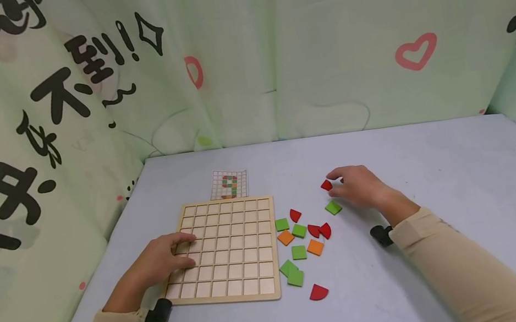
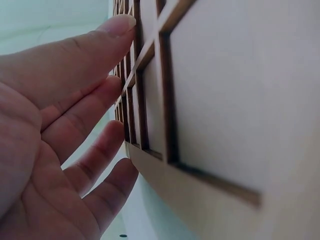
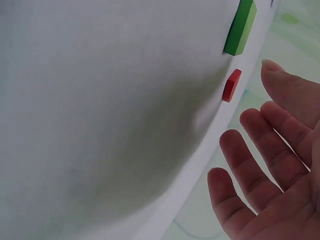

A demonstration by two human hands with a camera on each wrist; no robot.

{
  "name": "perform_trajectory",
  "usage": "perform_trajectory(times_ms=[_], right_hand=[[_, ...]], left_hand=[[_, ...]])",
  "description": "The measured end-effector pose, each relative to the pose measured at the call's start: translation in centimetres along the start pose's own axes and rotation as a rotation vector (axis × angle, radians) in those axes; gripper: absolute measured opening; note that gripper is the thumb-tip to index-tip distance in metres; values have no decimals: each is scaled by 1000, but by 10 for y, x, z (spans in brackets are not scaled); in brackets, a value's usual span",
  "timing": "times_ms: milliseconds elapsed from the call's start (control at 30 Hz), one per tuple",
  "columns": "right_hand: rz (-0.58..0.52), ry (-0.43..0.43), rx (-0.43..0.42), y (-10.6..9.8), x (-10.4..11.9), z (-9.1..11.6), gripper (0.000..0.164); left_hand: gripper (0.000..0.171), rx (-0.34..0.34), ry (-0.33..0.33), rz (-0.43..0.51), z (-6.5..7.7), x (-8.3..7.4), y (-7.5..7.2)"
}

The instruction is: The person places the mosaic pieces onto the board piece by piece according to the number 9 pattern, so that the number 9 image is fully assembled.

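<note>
My left hand (image 1: 164, 257) rests on the left side of a wooden grid board (image 1: 239, 301), its fingers relaxed and fingertips right at the squares. The left wrist view shows thumb and fingers (image 2: 95, 145) along the grid's raised dividers (image 2: 167, 95). Over the table on the right, my right hand (image 1: 359, 186) hovers with thumb and forefinger apart around a red quarter-circle piece (image 1: 326, 185). In the right wrist view that red piece (image 3: 231, 86) lies on the table, apart from the fingers. A green square piece (image 1: 333, 207) lies just below it in the head view.
Several green squares (image 1: 299, 252), orange squares (image 1: 315, 247) and red quarter-circles (image 1: 318, 291) lie scattered right of the board. A small card (image 1: 242, 183) with a coloured grid pattern lies behind the board. Printed curtains (image 1: 323, 62) stand around the white table (image 1: 439, 167).
</note>
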State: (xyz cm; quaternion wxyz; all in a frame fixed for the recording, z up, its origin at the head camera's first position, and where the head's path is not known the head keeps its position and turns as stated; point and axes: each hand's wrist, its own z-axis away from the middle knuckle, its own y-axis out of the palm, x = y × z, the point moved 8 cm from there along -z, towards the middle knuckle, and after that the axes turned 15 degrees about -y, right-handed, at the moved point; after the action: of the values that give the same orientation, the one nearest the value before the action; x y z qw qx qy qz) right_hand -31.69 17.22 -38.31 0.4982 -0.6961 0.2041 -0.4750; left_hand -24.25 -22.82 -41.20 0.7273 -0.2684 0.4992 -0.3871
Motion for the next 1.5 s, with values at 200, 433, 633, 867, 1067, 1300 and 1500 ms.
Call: perform_trajectory(times_ms=[200, 433, 633, 867, 1067, 1300, 1500], right_hand=[[8, 12, 23, 4, -3, -6, 40], [9, 19, 56, 8, -6, -13, 38], [3, 42, 69, 10, -7, -16, 39], [8, 46, 66, 11, -7, -19, 36], [-5, 62, 80, 13, -8, -19, 36], [-10, 60, 79, 13, -9, -20, 35], [-8, 64, 67, 12, -9, -21, 35]], left_hand=[[53, 0, 4, 4, 0, 1, 0], [53, -2, 20, 13, 0, 2, 0], [53, 1, 19, 22, -1, 2, 0], [54, 0, 19, 34, -1, 2, 1], [54, 1, 13, 47, -1, 4, 0], [52, 5, 46, 46, 1, -2, 2], [52, 2, 45, 34, -1, -3, 4]])
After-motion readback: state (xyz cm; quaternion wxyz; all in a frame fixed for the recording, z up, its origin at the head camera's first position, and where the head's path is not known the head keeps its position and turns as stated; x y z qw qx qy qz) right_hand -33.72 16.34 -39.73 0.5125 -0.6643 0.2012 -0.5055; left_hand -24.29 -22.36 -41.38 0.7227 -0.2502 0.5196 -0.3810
